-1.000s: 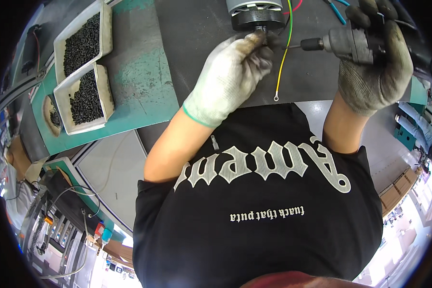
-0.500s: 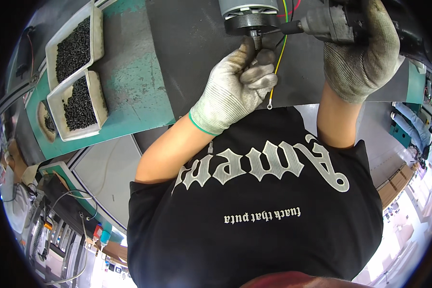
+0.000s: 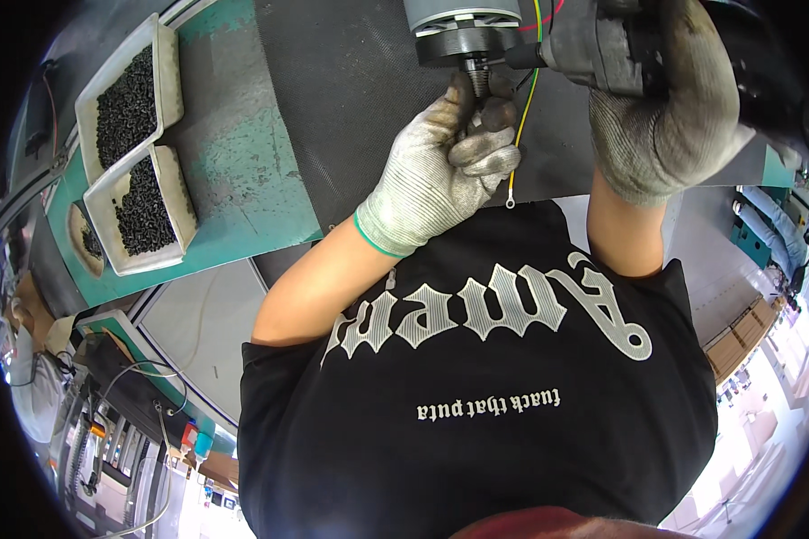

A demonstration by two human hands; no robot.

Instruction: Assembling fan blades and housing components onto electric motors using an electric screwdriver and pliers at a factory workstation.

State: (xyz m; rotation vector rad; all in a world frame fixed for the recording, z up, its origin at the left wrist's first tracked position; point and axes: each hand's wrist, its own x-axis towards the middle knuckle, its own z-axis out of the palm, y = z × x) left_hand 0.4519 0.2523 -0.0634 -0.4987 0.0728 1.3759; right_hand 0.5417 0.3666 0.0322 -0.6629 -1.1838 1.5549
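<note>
A grey cylindrical motor (image 3: 466,14) lies at the top middle, with a black collar (image 3: 467,45) on its near end and a threaded shaft (image 3: 479,83) sticking out toward me. My left hand (image 3: 442,166), in a whitish glove with dirty fingertips, is closed with thumb and fingers around the shaft's end; whether a small part is between them is hidden. In my right hand (image 3: 670,135), also gloved, is a power screwdriver (image 3: 593,56) with a grey head and black body. Its tip points left and meets the shaft's side just below the collar.
Two white bins (image 3: 189,202) of small black parts stand on the green table (image 3: 234,135) at left, beside a small round dish (image 3: 74,235). A yellow-green wire (image 3: 528,112) with a ring terminal hangs near the motor. A black mat (image 3: 333,99) covers the work area.
My right hand has moved a little left, bringing the power screwdriver closer to the shaft, so less of its bit shows. My left hand keeps its hold. The view has shifted slightly.
</note>
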